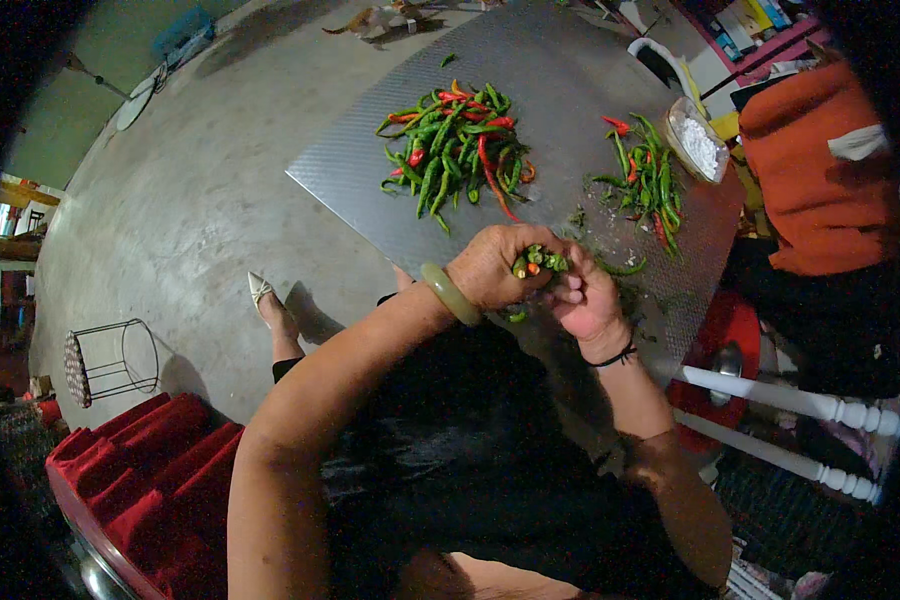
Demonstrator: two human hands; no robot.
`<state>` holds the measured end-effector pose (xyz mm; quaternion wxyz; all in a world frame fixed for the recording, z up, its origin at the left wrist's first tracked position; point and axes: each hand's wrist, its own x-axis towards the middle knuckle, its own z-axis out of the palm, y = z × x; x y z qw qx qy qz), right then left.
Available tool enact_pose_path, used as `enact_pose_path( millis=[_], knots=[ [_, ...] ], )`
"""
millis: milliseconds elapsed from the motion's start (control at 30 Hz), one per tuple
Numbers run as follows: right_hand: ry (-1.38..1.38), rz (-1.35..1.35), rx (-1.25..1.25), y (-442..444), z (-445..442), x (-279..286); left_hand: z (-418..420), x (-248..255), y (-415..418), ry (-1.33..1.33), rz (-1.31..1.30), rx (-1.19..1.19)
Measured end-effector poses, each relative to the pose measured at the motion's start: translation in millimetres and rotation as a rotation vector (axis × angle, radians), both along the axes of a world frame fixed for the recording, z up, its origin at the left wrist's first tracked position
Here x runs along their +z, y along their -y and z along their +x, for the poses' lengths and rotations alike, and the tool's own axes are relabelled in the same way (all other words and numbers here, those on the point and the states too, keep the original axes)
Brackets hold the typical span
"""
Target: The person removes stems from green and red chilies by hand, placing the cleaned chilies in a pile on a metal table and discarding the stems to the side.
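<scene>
My left hand (pixel 499 262), with a pale green bangle at the wrist, is closed around a bunch of chili peppers (pixel 541 262). Their stem ends point up out of the fist, and one cut or broken end shows orange. Against the right side of this bunch, the curled fingers of my right hand (pixel 589 292) meet the stems. Whether they pinch one is hidden. Beyond my hands, a large heap of green and red chili peppers (pixel 454 142) lies on the grey ribbed tabletop (pixel 360 180). A smaller pile of chili peppers (pixel 649 180) lies to the right.
Bits of stem (pixel 579 217) are strewn near my right hand. A bowl of white material (pixel 697 142) stands at the table's right side, beside an orange cloth (pixel 810 165). White turned posts (pixel 787 394) jut in at lower right. A wire-framed stool (pixel 112 364) stands at left.
</scene>
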<state>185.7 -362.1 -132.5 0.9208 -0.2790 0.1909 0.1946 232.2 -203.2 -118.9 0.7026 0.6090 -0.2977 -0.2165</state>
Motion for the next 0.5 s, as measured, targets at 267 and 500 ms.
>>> enact_pose_path(
  millis=[267,500],
  knots=[
    [0.489,-0.468,-0.221,38.2,29.2,28.6,3.7,-17.7,-5.7,-0.319,0.082,0.088],
    [0.865,-2.140,0.010,97.7,68.8,-24.3,7.9,-20.8,-3.6,-0.327,0.255,0.196]
  ],
)
